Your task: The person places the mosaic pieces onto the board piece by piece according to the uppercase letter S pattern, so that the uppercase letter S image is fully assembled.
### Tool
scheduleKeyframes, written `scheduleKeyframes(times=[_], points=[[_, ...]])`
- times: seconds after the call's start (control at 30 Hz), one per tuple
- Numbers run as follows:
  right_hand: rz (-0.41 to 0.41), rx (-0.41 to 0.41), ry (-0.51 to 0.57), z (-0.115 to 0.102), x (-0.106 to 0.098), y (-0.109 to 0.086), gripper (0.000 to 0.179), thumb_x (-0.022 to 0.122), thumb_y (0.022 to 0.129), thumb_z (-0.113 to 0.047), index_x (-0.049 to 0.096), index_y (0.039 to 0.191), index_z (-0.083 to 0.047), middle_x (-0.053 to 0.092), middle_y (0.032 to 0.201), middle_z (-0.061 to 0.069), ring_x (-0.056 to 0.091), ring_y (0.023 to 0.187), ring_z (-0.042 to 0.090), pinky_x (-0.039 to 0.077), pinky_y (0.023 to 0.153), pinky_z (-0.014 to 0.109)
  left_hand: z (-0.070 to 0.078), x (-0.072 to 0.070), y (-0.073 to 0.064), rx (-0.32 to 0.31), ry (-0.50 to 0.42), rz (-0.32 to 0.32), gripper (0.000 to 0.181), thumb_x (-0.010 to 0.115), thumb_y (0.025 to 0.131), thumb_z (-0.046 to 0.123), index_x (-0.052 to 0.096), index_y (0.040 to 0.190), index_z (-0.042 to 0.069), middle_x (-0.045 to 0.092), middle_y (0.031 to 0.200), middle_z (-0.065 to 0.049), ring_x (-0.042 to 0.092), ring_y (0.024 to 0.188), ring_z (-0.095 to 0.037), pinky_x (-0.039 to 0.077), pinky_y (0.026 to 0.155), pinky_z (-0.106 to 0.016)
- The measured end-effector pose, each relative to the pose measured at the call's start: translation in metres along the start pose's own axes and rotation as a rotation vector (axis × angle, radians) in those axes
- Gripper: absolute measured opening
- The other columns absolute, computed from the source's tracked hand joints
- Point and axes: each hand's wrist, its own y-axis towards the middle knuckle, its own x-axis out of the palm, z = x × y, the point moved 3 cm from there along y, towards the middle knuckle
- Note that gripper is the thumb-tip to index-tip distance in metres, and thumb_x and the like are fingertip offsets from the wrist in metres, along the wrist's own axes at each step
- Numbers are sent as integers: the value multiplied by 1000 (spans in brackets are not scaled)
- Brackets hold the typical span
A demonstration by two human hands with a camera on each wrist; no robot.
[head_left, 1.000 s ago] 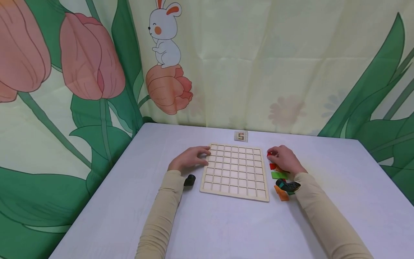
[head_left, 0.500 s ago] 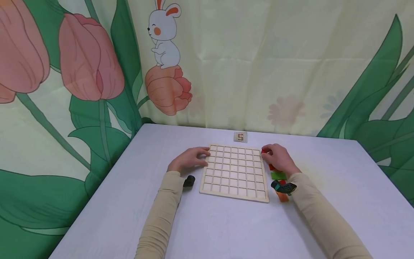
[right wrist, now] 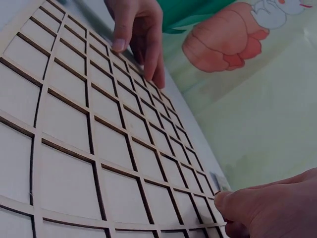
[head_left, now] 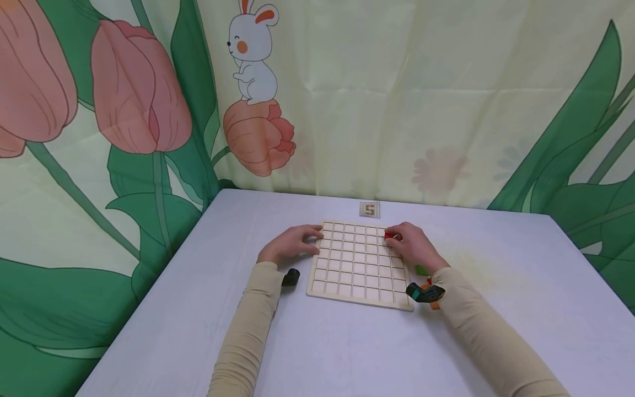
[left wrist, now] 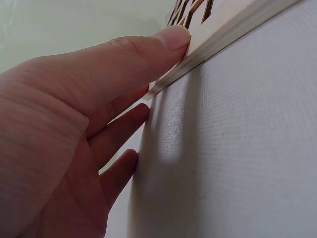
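Note:
A square wooden grid board (head_left: 358, 266) lies on the white table in the head view. My left hand (head_left: 292, 241) is at its left edge with fingers spread; the left wrist view has the thumb (left wrist: 171, 42) touching the rim, the other fingers lying loosely along the side. At the board's upper right, my right hand (head_left: 415, 243) pinches a small red tile (head_left: 388, 235) between thumb and fingertips, over the cells near the back corner. The right wrist view shows this hand (right wrist: 277, 206) low at the grid's far end, the tile mostly hidden by the fingers.
Beyond the board's back edge lies a small card (head_left: 370, 209) with a pattern on it. Right of the board, partly covered by the right forearm, are a green tile (head_left: 421, 270) and orange tiles (head_left: 435, 305). A printed curtain (head_left: 357, 110) hangs behind the table.
My right hand has carried the red tile leftward from the loose tiles beside the board to over its upper right cells. The left hand has stayed at the left edge.

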Motion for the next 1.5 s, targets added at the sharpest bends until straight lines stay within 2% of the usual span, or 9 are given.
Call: scheduleKeyframes(times=[0.27, 0.6, 1.0, 1.3, 1.5], points=[[-4, -41, -23, -7, 7, 3, 31, 65, 92, -11, 66, 120, 4, 63, 104, 19, 57, 93, 30, 50, 82, 45, 0, 0, -1, -7, 1, -4, 44, 77, 86, 19, 64, 128, 12, 42, 152, 4, 30, 144, -17, 25, 117, -38], [31, 26, 88, -6, -8, 11, 33, 63, 95, -8, 62, 125, 6, 61, 114, 21, 57, 103, 35, 48, 88, 49, 0, -2, 0, 7, 10, -3, 44, 77, 85, 18, 65, 127, 11, 42, 152, 3, 31, 143, -17, 26, 116, -36], [-36, -2, 39, -11, 13, 17, 32, 69, 91, -14, 66, 119, 2, 64, 106, 16, 58, 97, 30, 50, 86, 45, 2, -2, -2, 10, 10, -5, 43, 76, 86, 18, 64, 127, 11, 42, 152, 3, 31, 143, -18, 26, 116, -37], [-64, -31, 18, -18, 16, 19, 25, 67, 92, -11, 69, 113, 2, 67, 103, 14, 59, 93, 28, 50, 86, 45, -2, -1, 1, 22, 4, 4, 43, 77, 85, 18, 65, 126, 11, 44, 151, 3, 31, 143, -17, 26, 116, -36], [-39, -35, 19, -21, 20, 18, 27, 67, 92, -13, 68, 114, 2, 66, 104, 15, 58, 95, 29, 50, 86, 45, -1, -1, 0, 19, -3, -1, 43, 76, 85, 18, 65, 126, 11, 43, 151, 3, 31, 143, -17, 26, 116, -36]])
